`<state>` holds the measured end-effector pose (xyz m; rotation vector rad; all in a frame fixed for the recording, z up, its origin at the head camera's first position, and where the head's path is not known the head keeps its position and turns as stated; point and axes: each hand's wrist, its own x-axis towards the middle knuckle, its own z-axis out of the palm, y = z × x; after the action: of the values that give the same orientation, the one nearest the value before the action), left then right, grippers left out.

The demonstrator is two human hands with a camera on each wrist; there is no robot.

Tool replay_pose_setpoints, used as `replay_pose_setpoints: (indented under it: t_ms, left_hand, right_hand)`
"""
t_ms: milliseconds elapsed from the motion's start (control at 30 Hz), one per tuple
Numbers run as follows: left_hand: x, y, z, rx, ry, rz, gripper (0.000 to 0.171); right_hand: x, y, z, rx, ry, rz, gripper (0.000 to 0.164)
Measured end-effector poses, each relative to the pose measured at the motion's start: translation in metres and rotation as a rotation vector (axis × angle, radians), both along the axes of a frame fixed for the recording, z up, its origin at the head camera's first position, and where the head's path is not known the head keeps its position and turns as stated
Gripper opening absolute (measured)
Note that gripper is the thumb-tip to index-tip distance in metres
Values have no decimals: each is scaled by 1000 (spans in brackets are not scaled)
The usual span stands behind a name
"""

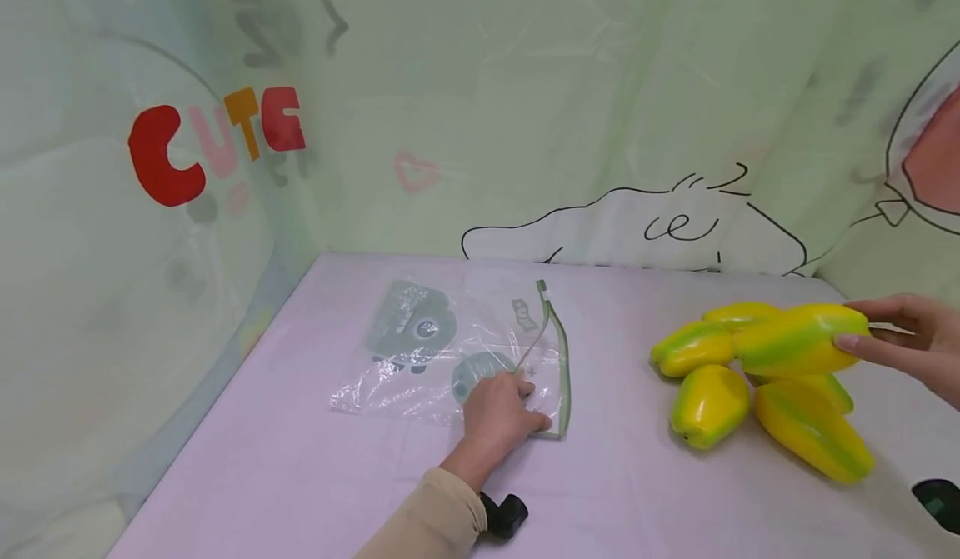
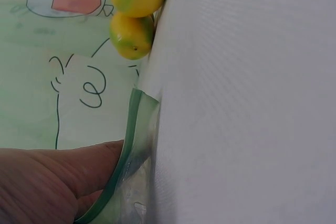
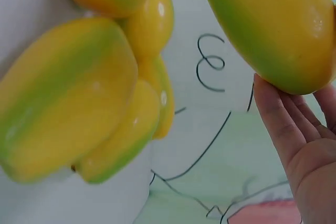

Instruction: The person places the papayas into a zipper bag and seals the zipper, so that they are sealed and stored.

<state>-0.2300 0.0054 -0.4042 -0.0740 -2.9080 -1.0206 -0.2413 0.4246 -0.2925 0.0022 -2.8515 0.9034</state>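
Note:
A clear zip bag [image 1: 420,384] with green cartoon prints lies flat on the table, its green-edged mouth [image 1: 566,367] toward the right and partly parted. At the near corner of that mouth, my left hand [image 1: 495,417] grips the edge; the left wrist view shows the green strip [image 2: 131,129] against the fingers, with some fingertips hidden. My right hand [image 1: 911,338] holds one yellow-green papaya [image 1: 802,340] by its right end, above the others. In the right wrist view this papaya [image 3: 278,24] rests against the fingertips, apart from the pile.
Several more papayas lie clustered under the held one, among them a near one [image 1: 711,406] and a long one [image 1: 813,430]. A black object [image 1: 506,516] shows by the left sleeve, and another dark one [image 1: 939,502] at the right edge. Printed curtains [image 1: 525,109] stand behind the table.

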Motion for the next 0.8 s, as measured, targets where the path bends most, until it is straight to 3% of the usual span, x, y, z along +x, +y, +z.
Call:
replay_pose_setpoints:
  t_ms: [133, 333, 567, 800]
  left_hand:
    - [1, 1, 1, 5, -4, 3, 49]
    - [1, 1, 1, 10, -22, 12, 49]
    - [1, 1, 2, 7, -19, 9, 49]
    - [2, 2, 3, 9, -48, 10, 49]
  right_hand:
    - [-1, -23, 7, 78, -100, 70, 61]
    - [-7, -60, 7, 103, -148, 186, 60]
    - [-17, -106, -4, 76, -181, 283, 57]
    - [-25, -152, -20, 54, -207, 312, 59]
